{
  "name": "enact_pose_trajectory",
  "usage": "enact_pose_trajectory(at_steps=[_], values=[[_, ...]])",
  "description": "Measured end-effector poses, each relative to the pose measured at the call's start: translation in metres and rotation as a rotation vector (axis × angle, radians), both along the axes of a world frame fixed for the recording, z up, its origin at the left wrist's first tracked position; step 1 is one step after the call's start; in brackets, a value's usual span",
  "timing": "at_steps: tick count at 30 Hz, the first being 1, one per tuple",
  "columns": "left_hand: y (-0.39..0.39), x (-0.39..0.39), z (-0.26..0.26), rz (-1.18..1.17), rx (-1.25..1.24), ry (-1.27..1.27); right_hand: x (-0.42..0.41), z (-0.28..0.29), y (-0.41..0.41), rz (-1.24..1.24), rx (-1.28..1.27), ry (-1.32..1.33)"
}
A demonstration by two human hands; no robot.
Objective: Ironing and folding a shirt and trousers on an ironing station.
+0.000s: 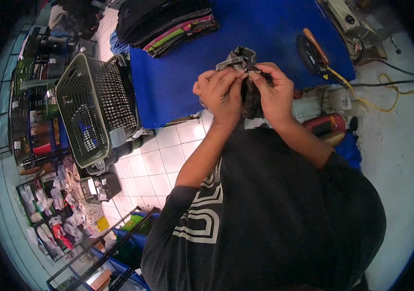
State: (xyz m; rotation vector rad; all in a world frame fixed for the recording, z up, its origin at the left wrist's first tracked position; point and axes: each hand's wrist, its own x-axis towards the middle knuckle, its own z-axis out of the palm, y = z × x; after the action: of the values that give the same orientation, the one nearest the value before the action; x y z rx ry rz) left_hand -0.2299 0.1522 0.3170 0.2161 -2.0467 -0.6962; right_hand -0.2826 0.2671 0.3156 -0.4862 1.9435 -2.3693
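Observation:
My left hand (223, 91) and my right hand (272, 89) meet in front of my chest, above the near edge of a blue-covered table (177, 82). Between their fingertips they pinch a dark plaid cloth garment (241, 58). Part of the fabric bunches up above the fingers, and a darker length hangs down between the wrists. The exact spot where the fingertips meet is small and partly hidden by them. A stack of folded garments (177, 31), mostly dark with pink and green layers, lies on the far left of the table.
On the table's right rests a clothes iron (310, 54) with a wooden handle and yellow cord (352, 96). A tall plastic basket (119, 98) stands against the left side. Farther left are shelves with bagged items (50, 203). A black metal rack (116, 243) is at lower left.

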Motion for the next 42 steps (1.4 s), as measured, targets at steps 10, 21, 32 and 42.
enact_pose_trajectory(at_steps=[10, 21, 32, 42], values=[[0.011, 0.006, -0.001, -0.021, -0.130, -0.008, -0.002, -0.011, 0.022, 0.014, 0.010, -0.052], [0.000, 0.012, -0.002, -0.156, -0.194, -0.016, -0.005, 0.001, 0.034, 0.105, 0.211, 0.347], [0.016, 0.017, -0.008, -0.102, -0.132, -0.123, 0.015, 0.020, 0.032, 0.101, 0.370, 0.189], [0.032, 0.013, -0.041, 0.022, -0.076, -0.190, -0.019, 0.014, 0.058, 0.338, 0.577, 0.207]])
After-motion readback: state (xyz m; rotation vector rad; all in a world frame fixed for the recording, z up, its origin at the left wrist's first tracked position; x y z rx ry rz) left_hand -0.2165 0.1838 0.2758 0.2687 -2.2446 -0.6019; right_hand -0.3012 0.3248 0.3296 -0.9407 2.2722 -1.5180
